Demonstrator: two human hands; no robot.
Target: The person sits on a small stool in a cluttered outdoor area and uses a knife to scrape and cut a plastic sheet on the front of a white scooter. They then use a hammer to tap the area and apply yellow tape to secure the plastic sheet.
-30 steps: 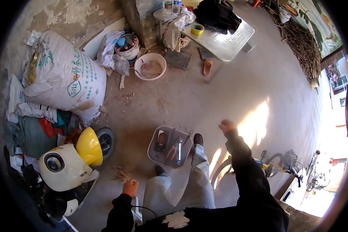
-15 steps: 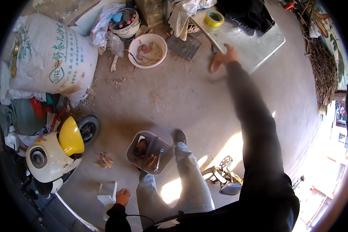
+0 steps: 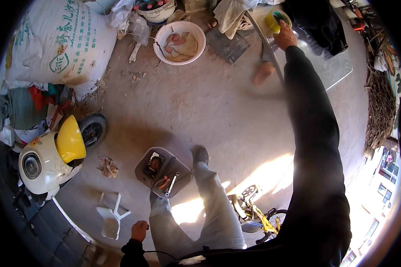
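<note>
My right hand (image 3: 285,37) reaches far out over a glass-topped table (image 3: 314,66). Its fingers are closed on the rim of a yellow-green roll of tape (image 3: 272,22), with fingertips at the ring's hole. Beside the roll lies a dark cloth (image 3: 318,31). Down at the lower left, my left hand (image 3: 139,230) hangs in a loose fist, and nothing shows in it. Between my feet stands a grey tool bin (image 3: 140,165) holding a wrench (image 3: 172,184), orange-handled pliers (image 3: 162,182) and a dark item in one compartment.
A small white chair (image 3: 110,218) stands left of my left hand. Further left is a white scooter with a yellow front (image 3: 71,140). A large white sack (image 3: 71,49), a pink-white basin (image 3: 202,46) and a bundle of twigs (image 3: 381,107) line the edges. A yellow bicycle (image 3: 263,220) sits right of my legs.
My right hand has moved forward from the table's near edge to the roll of tape and closed on it. The view has shifted; my left hand stays low and closed.
</note>
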